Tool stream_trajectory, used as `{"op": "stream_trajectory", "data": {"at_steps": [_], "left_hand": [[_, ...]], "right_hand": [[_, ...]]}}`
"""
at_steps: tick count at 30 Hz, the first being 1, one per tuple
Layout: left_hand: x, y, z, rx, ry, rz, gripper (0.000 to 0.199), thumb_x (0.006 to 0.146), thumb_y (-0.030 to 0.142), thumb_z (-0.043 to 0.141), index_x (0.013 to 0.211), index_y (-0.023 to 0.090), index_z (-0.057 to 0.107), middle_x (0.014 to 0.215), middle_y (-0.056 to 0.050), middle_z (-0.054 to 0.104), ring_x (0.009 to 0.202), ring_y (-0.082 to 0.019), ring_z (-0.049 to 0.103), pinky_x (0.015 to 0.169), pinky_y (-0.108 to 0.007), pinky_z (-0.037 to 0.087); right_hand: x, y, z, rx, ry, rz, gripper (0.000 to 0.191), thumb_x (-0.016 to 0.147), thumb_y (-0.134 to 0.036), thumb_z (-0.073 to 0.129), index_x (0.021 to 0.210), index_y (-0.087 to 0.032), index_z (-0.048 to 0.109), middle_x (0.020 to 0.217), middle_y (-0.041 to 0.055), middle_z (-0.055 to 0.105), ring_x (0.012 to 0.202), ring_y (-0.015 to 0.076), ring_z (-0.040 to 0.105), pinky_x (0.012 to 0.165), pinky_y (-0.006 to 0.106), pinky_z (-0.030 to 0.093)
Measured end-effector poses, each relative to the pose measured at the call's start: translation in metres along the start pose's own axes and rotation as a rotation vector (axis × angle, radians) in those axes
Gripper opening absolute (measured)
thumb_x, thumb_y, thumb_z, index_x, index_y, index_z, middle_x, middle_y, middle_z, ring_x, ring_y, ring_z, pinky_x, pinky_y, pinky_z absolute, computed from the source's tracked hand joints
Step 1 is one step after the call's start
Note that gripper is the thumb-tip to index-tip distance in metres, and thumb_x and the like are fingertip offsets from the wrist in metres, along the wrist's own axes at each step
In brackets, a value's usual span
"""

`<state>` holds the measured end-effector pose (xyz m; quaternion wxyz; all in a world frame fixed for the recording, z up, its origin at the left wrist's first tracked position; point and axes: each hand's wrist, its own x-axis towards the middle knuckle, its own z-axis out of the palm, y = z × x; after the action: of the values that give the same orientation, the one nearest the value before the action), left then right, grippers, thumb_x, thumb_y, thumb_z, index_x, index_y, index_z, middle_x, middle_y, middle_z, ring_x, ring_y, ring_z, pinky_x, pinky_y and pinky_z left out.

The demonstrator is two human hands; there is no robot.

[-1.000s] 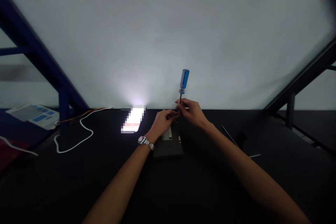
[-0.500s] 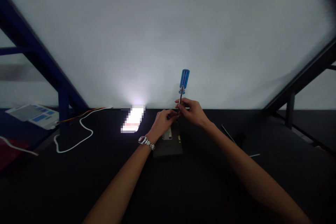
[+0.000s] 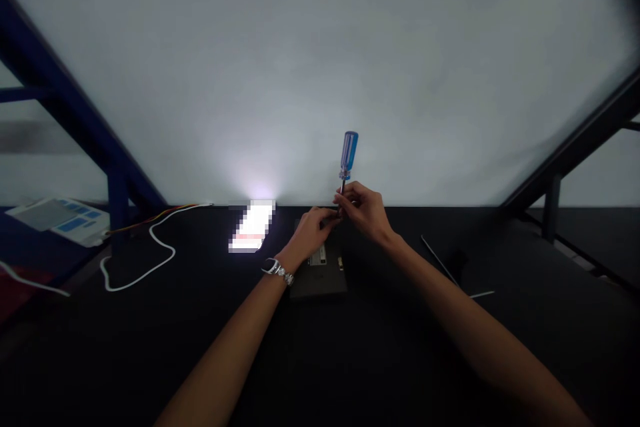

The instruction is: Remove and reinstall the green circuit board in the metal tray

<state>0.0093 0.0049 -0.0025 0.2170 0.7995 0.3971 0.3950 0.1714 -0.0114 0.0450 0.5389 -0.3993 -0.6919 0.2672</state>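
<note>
- Right hand [image 3: 367, 213] pinches the screwdriver [image 3: 349, 151] by its shaft, handle up, at the box's far end!
- Left hand [image 3: 311, 233] meets it there, fingers bent; grip hidden, can't tell.
- Dark box [image 3: 320, 285] lies flat on the bench [image 3: 300, 367].
- Left of the box: bright panel [image 3: 253, 227], then white cable [image 3: 173, 255].

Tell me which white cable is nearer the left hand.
The winding white cable, bent into curves; the other white cable is at the view's left edge, farther from the left hand.
</note>
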Motion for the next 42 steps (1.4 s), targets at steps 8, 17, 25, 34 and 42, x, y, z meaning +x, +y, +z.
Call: {"op": "stream_trajectory", "data": {"at_steps": [8,17,25,34,42], "left_hand": [[0.001,0.002,-0.004,-0.028,0.007,-0.009,0.019,0.088,0.031,0.061,0.098,0.022,0.075,0.084,-0.005,0.071,0.074,-0.018,0.062,0.069,-0.029,0.046],[0.002,0.008,0.003,-0.057,0.057,-0.07,0.012,0.083,0.03,0.068,0.087,0.019,0.072,0.083,-0.004,0.071,0.079,-0.018,0.062,0.071,-0.028,0.047],[0.001,0.0,-0.002,-0.063,-0.016,0.008,0.019,0.089,0.024,0.059,0.103,0.022,0.071,0.098,-0.006,0.071,0.091,-0.02,0.062,0.08,-0.032,0.048],[-0.005,-0.004,-0.01,0.047,-0.049,-0.001,0.019,0.085,0.034,0.065,0.098,0.022,0.072,0.09,-0.006,0.071,0.084,-0.021,0.062,0.075,-0.033,0.047],[-0.006,-0.003,-0.018,0.043,-0.077,-0.011,0.01,0.083,0.029,0.067,0.086,0.021,0.073,0.078,-0.003,0.071,0.073,-0.018,0.061,0.069,-0.03,0.043]], "right_hand": [[-0.001,-0.002,-0.002,-0.025,-0.079,0.027,0.04,0.091,-0.043,0.054,0.125,-0.022,0.058,0.093,0.0034,0.066,0.061,0.0122,0.063,0.056,0.027,0.055],[-0.001,0.012,0.0,0.072,-0.001,0.085,0.028,0.083,-0.045,0.066,0.086,-0.018,0.06,0.068,0.0013,0.064,0.059,0.0155,0.064,0.053,0.026,0.052],[-0.001,0.008,-0.001,0.054,-0.023,0.069,0.026,0.089,-0.04,0.056,0.102,-0.017,0.061,0.087,0.006,0.069,0.063,0.0131,0.062,0.057,0.028,0.053],[-0.001,0.004,0.0,0.149,0.021,0.047,0.028,0.089,-0.042,0.057,0.104,-0.018,0.059,0.088,0.0064,0.068,0.066,0.0143,0.062,0.054,0.028,0.055],[0.001,-0.003,-0.003,0.241,0.107,0.105,0.032,0.084,-0.046,0.063,0.099,-0.018,0.058,0.086,0.0058,0.069,0.063,0.0134,0.061,0.05,0.026,0.054]]}}
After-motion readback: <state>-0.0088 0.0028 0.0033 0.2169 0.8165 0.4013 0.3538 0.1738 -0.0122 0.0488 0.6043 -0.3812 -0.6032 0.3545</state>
